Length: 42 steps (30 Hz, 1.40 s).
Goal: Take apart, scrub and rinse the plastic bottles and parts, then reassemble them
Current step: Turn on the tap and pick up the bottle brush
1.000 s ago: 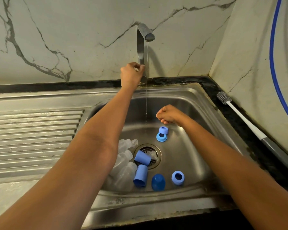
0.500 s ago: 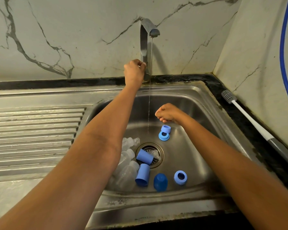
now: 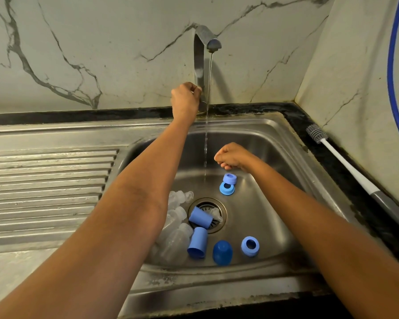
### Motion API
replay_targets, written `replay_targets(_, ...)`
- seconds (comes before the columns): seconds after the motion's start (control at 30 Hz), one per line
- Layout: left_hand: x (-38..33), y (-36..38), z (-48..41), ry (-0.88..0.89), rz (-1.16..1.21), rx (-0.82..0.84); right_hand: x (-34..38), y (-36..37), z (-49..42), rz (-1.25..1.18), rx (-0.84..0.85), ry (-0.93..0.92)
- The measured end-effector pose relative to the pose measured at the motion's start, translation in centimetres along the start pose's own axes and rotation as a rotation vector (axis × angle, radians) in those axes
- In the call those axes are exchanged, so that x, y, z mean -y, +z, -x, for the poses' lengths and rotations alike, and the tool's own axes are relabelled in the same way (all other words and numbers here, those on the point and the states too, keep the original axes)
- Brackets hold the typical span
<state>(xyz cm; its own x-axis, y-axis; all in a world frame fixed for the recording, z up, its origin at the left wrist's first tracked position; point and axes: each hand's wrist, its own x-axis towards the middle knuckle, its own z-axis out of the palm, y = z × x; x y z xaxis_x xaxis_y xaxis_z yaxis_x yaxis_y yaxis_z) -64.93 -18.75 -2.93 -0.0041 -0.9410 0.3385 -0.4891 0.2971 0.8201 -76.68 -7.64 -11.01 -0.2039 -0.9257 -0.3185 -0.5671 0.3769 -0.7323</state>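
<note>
Sink station at the rinsing stage. The left hand (image 3: 186, 97) reaches to the far edge of the sink (image 3: 274, 139), its fingers curled round the foot of the tap (image 3: 199, 54); the exact fitting under them is hidden. A thin stream of water (image 3: 207, 125) falls into the basin. The right hand (image 3: 232, 156) hovers just right of the stream, drawn into a fist with nothing visible inside it.

The bottles are already taken apart, so the step in hand appears to be setting the flow before washing. The next move probably calls for the right hand to uncurl, pick one part out of the basin and bring it under the stream. The bottle brush (image 3: 346, 164) lies on the counter to the right, well apart from both hands, and would have to be fetched for scrubbing.

All parts lie on the basin floor. The clear bottles (image 3: 175, 238), translucent and on their sides, are heaped left of the drain (image 3: 221, 204), partly behind the left forearm. Two light blue sleeves (image 3: 200, 217) lie beside them, one across the drain next to a clear teat (image 3: 214, 214). A darker dome cap (image 3: 222, 252) sits near the front wall. Of the three collar rings (image 3: 250, 246), one lies beside the dome cap and two touch below the right hand.
</note>
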Motion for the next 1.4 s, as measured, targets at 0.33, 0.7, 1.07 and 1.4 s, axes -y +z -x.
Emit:
replay_targets(0.33, -0.4, 0.0, 0.4, 0.031, -0.100, -0.015, 0.1, -0.1, 0.0, -0.001, -0.007, -0.008)
replay_targets(0.7, 0.5, -1.6, 3.0, -0.077, -0.051, 0.066, 0.0, -0.7, 1.7, 0.099, -0.107, 0.002)
replay_targets(1.07, 5.4, -4.4, 9.4, -0.101, -0.559, 0.454, -1.8, -4.5, 7.5, 0.481, -0.538, 0.007)
replay_targets(1.4, 7.4, -7.3, 13.0, -0.324, -0.886, 0.872, -6.9, -10.6, 10.8, 0.638, -0.875, 0.531)
